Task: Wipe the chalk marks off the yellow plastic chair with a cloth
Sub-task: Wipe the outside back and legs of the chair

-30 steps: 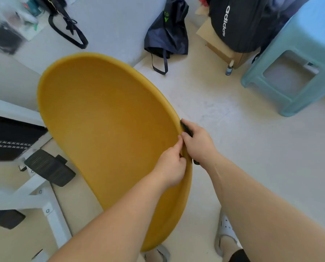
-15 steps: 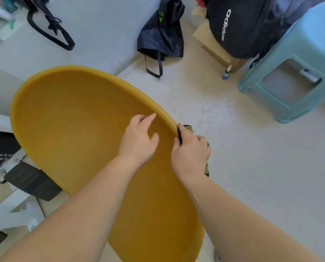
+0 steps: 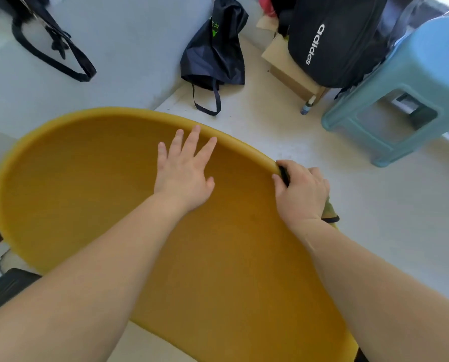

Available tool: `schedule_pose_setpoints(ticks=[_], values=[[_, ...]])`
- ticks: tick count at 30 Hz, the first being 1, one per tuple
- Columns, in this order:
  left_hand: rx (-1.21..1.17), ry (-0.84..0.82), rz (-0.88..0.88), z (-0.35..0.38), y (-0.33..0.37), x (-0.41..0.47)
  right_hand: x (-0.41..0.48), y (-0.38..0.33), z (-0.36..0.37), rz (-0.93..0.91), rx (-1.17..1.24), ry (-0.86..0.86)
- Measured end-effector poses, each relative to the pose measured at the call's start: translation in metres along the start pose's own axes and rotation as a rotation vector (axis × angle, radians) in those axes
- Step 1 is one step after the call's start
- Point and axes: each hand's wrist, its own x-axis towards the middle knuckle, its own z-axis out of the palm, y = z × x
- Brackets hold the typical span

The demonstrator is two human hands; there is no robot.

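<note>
yellow plastic chair [image 3: 113,205]: the shell fills the lower view, inner face up, above the floor [image 3: 388,231]. left grip [image 3: 184,176] lies flat on the inner face just below the rim, fingers spread, holding nothing. right grip [image 3: 301,192] is clamped over the rim with the cloth [image 3: 329,209] pinched under it. no chalk marks plainly visible. judgement: brace firmly with the left, and draw the cloth along the rim in overlapping passes, turning to a clean face.

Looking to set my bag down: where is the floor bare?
Bare pale floor lies between the yellow plastic chair and the light blue plastic stool. Crowded by the wall: dark fabric bag, black backpack, cardboard box.
</note>
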Motion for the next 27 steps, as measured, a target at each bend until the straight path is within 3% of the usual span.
schedule_pose_setpoints(ticks=[5, 11, 15, 19, 27], values=[[-0.028, 0.008, 0.010, 0.001, -0.020, 0.049, 0.048, -0.036, 0.021, -0.172, -0.017, 0.020], [-0.077, 0.118, -0.160, -0.009, -0.051, 0.106, 0.116, -0.072, 0.044, -0.406, -0.025, -0.008], [-0.055, 0.077, -0.197, -0.014, -0.073, 0.129, 0.142, -0.080, 0.048, -0.502, -0.060, -0.041], [-0.089, 0.068, -0.236, -0.015, -0.093, 0.138, 0.161, -0.102, 0.054, -0.571, -0.097, -0.073], [-0.164, 0.122, -0.491, -0.005, -0.180, 0.120, 0.196, -0.189, 0.090, -0.708, -0.125, -0.181]])
